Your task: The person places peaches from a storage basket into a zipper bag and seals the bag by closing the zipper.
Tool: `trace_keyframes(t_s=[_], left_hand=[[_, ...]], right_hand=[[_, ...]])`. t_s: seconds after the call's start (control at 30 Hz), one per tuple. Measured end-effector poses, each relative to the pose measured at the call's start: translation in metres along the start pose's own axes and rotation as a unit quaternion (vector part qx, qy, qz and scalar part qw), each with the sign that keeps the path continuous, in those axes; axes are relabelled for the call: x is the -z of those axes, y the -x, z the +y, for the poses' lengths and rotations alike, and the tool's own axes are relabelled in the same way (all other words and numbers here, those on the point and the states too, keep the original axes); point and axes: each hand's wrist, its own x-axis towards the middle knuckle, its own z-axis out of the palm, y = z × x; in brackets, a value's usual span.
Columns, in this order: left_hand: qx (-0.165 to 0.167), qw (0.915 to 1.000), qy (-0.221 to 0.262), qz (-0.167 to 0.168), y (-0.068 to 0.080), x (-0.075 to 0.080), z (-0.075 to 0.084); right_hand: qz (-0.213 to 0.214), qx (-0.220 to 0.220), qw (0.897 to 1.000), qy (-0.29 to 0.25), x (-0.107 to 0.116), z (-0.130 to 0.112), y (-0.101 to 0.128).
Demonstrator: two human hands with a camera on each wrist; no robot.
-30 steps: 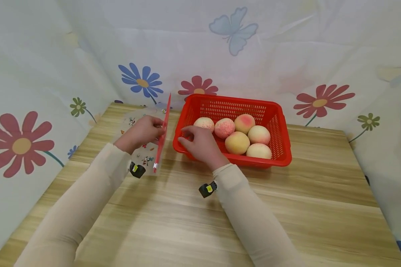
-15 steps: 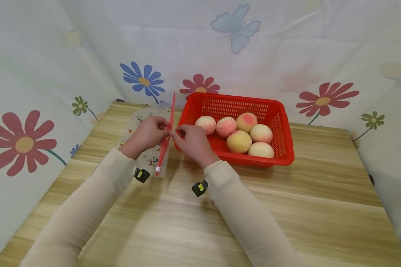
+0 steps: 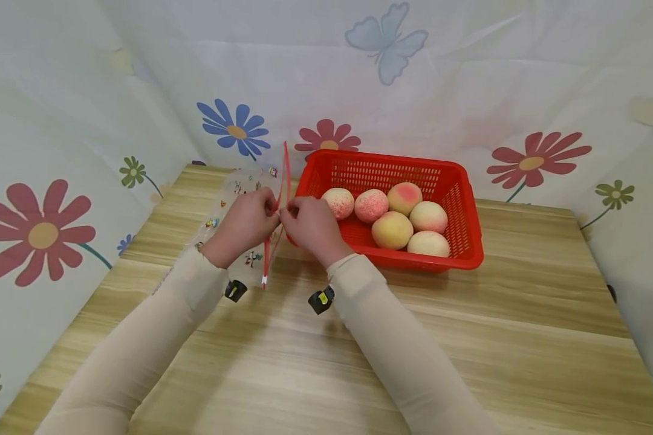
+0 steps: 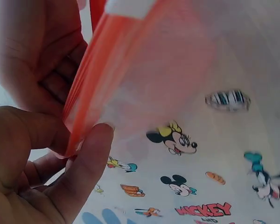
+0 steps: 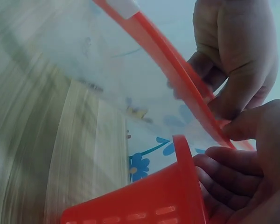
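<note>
A clear zip bag [image 3: 240, 186] printed with cartoon figures stands over the left part of the table, its red zip strip [image 4: 95, 77] along the mouth. My left hand [image 3: 249, 222] pinches the near rim between thumb and fingers. Opposite it, my right hand [image 3: 311, 225] pinches the strip, fingertips right against the left ones. Between the two red edges a narrow gap shows in the head view. A white slider [image 3: 265, 280] sits at the strip's lower end. No contents show through the bag's film [image 4: 186, 70].
Right of the hands stands a red plastic basket [image 3: 397, 159] with slotted walls, holding several peaches [image 3: 392, 230]. My right hand overlaps its left rim. The wooden table [image 3: 522, 290] meets a flower-printed cloth backdrop [image 3: 441, 84] behind and at the sides.
My right hand has moved left from the basket's rim to the bag's mouth and taken hold there. The red edges have parted slightly, and the left hand has shifted a little right.
</note>
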Motion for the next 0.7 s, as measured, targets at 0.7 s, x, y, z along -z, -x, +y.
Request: trace_keyframes(t_s=[0.7], left_hand=[[-0.04, 0.9878, -0.086, 0.124, 0.011, 0.054, 0.004]], right_hand=[[0.054, 0.011, 0.998, 0.027, 0.004, 0.012, -0.002]])
